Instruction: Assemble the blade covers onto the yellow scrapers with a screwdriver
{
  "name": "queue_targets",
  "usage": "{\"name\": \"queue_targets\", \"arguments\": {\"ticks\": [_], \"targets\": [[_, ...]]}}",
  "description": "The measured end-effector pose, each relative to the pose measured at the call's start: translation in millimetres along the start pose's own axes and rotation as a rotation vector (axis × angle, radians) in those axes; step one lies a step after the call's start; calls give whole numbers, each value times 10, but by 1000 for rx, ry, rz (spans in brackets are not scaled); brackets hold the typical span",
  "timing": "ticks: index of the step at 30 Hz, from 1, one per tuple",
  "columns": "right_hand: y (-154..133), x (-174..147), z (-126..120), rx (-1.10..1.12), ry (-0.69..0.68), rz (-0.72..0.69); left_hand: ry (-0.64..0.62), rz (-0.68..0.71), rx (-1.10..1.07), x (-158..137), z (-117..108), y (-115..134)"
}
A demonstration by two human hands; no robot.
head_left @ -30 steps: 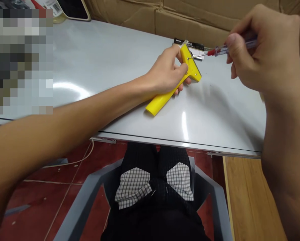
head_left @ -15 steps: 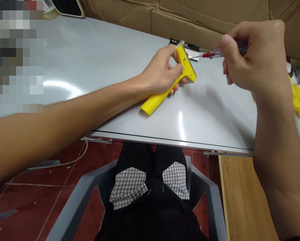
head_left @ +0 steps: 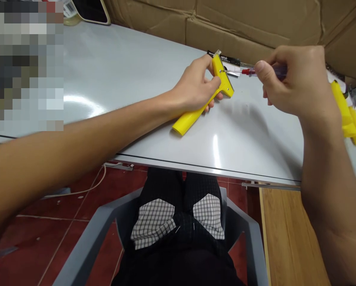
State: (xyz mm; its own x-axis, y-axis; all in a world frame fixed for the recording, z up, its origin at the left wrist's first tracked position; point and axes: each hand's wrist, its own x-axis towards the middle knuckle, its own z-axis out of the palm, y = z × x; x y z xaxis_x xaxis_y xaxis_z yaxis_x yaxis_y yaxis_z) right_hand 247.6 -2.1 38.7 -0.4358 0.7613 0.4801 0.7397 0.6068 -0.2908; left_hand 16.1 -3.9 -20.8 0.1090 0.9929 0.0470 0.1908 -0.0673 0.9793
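My left hand (head_left: 197, 85) is closed around the neck of a yellow scraper (head_left: 187, 121), holding it on the table with its wide head tilted up to the right. Two small screws show on the scraper's head. In my right hand (head_left: 288, 79) is a screwdriver (head_left: 248, 72) with a clear handle and red collar. Its thin shaft points left, and the tip meets the upper screw (head_left: 220, 71). My right fingers wrap the handle and hide most of it.
Behind the scraper lies a black-and-white package (head_left: 230, 59), against brown cardboard (head_left: 240, 28). More yellow scrapers (head_left: 345, 113) lie at the right, beside my forearm. A phone (head_left: 92, 10) rests at the back left of the glossy white table (head_left: 130, 59).
My right hand has lowered and shifted slightly left, and the screwdriver lies more level. The tip stays at the upper screw. The whole view has shifted a little.
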Motion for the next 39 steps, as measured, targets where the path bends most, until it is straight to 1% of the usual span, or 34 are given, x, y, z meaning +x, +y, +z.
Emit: {"name": "queue_targets", "arguments": {"ticks": [3,5,9,15,18,21,24,28,34,37,39], "targets": [[13,14,5,-128,14,-7,2,-2,-4,-6,-13,0],[39,26,14,-160,11,1,-9,15,-8,3,-33,-15],[101,38,52,-150,75,-12,9,103,23,50,-64,-58],[147,17,52,-134,99,-11,60,216,124,125,-79,-97],[182,27,35,-65,144,-22,94,284,193,171,-88,-121],[207,45,31,68,208,-53,116,308,232,206,-92,-137],[196,47,33,150,270,-94,117,321,236,217,-91,-138],[161,32,33,209,263,-101,125,323,241,223,-92,-142],[177,41,61,240,262,-125,126,353,238,252,-95,-173],[190,43,69,219,250,-109,133,352,254,253,-94,-175],[184,37,47,197,214,-62,139,352,261,251,-96,-177]]}}
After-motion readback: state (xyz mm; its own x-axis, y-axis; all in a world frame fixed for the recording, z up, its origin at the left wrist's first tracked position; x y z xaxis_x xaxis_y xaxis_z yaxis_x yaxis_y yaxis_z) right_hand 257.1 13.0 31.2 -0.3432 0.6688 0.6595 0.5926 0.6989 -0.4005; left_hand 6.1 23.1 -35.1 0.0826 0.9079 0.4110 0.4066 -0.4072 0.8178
